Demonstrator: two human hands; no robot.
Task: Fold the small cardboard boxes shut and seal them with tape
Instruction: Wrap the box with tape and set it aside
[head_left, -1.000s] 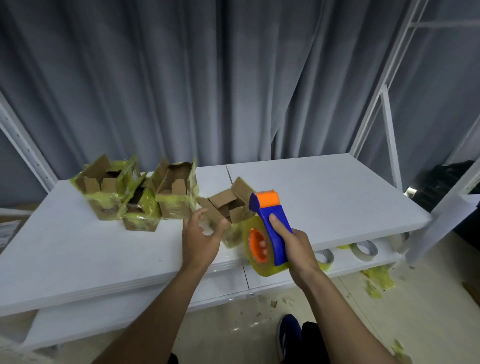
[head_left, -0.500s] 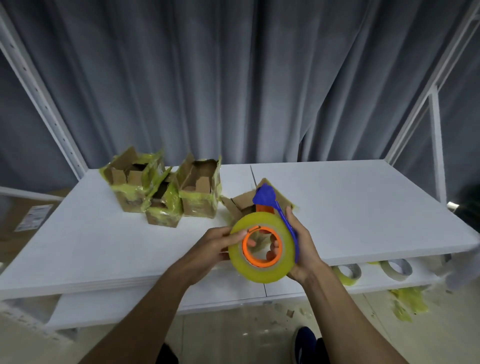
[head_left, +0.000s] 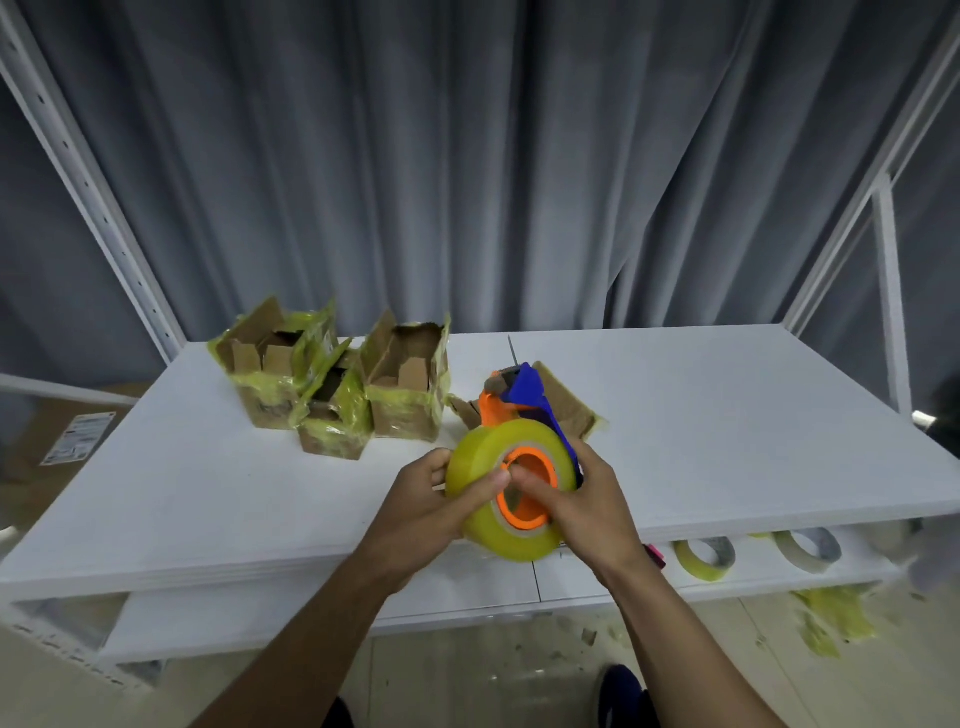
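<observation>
Grey curtains (head_left: 467, 156) are hanging behind a white shelf (head_left: 727, 415), and the person is standing at its front edge. Both hands are closed on a tape dispenser (head_left: 524, 395) held just above that edge at centre frame. The left hand (head_left: 421, 504) is gripping the yellow tape roll (head_left: 483, 467), fingers curling round its rim and thumb lying across its face. The right hand (head_left: 592, 504) is clasping the dispenser from the other side, with fingertips reaching into the orange core. The dispenser's long axis is pointing up-frame, its blue and orange head leading.

Straight beyond that head, an open box (head_left: 569, 410) is sitting on the shelf, largely hidden by the tool, so its flaps are hard to read. It is lying a little right of centre, probably nearer the right hand. Three more taped-over boxes (head_left: 332, 384), tops open, are clustering well to the left. The roll's free end is likely being sought.
</observation>
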